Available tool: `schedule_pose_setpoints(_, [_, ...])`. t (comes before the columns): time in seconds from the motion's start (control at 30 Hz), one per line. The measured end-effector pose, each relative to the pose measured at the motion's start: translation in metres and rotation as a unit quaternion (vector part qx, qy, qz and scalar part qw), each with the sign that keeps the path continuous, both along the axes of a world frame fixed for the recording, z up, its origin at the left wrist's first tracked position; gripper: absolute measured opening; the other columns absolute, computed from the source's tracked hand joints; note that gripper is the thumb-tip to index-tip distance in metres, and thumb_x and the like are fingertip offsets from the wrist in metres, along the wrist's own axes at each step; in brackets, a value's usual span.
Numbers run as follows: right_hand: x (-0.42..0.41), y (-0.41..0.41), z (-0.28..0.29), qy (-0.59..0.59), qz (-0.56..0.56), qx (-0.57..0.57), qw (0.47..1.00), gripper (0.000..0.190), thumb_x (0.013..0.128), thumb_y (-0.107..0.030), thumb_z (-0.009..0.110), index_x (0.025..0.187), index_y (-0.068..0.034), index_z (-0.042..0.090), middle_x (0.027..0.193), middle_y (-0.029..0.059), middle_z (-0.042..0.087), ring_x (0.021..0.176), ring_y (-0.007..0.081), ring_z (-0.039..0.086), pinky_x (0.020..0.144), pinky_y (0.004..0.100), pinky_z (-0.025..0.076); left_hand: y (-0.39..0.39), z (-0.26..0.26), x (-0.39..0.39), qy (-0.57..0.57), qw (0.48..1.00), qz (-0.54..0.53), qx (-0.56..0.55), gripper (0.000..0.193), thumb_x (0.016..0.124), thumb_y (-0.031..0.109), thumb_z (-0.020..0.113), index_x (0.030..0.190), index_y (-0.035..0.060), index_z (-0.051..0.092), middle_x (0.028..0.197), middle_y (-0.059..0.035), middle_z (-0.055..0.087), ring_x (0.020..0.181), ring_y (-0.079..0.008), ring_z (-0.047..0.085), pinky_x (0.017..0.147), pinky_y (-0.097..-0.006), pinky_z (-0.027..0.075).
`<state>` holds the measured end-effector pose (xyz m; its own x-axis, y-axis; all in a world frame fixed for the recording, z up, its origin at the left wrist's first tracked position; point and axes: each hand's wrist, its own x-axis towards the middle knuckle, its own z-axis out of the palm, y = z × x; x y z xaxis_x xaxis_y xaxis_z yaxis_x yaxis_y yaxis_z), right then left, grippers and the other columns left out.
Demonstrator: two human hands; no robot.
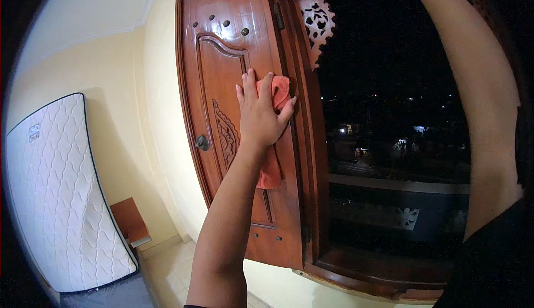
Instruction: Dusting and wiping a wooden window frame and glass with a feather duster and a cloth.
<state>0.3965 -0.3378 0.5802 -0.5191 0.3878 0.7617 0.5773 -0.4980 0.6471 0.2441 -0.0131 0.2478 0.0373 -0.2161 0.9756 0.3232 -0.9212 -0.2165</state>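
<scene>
My left hand (260, 112) lies with spread fingers on a coral-coloured cloth (271, 172), pressing it flat against a varnished wooden window shutter (229, 74). Part of the cloth bulges up between thumb and index finger; another part hangs below the wrist. The shutter stands swung open, with a carved leaf ornament (225, 137), several dark round studs and a dark knob (202, 142) near its left edge. My right arm (479, 78) is raised along the right side, and its hand is out of view past the top edge.
The wooden window frame (311, 162) and sill (375, 276) border the opening, with night lights outside. A pale fretwork ornament (319, 20) hangs at the top. To the left, a quilted mattress (58, 195) leans near the wall, beside a brown wooden piece (131, 220).
</scene>
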Motion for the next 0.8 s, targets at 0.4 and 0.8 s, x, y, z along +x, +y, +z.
schedule_pose_setpoints(0.4, [-0.037,-0.004,-0.003,-0.203,-0.125,0.095,0.967,0.017,0.080,-0.019,0.067,0.070,-0.007,0.075,0.073,0.0160,0.070,0.068,0.0307,0.067,0.062,0.0422,0.053,0.000,0.001,0.004,0.002,1.000,-0.018,0.002,0.068,0.086,0.045,0.069,0.136,0.0021,0.051,0.151,-0.0345,0.033,0.143,-0.0497,0.030,0.119,-0.0610,0.018])
schedule_pose_setpoints(0.8, [-0.054,-0.005,-0.036,-0.002,0.028,0.050,0.998,0.015,0.077,-0.018,0.072,0.084,-0.006,0.080,0.090,0.0093,0.077,0.081,0.0253,0.072,0.078,0.0352,0.058,0.015,0.000,-0.003,0.004,1.000,-0.007,-0.004,0.050,0.098,0.032,0.057,0.138,0.0027,0.049,0.151,-0.0334,0.035,0.145,-0.0462,0.030,0.120,-0.0583,0.017])
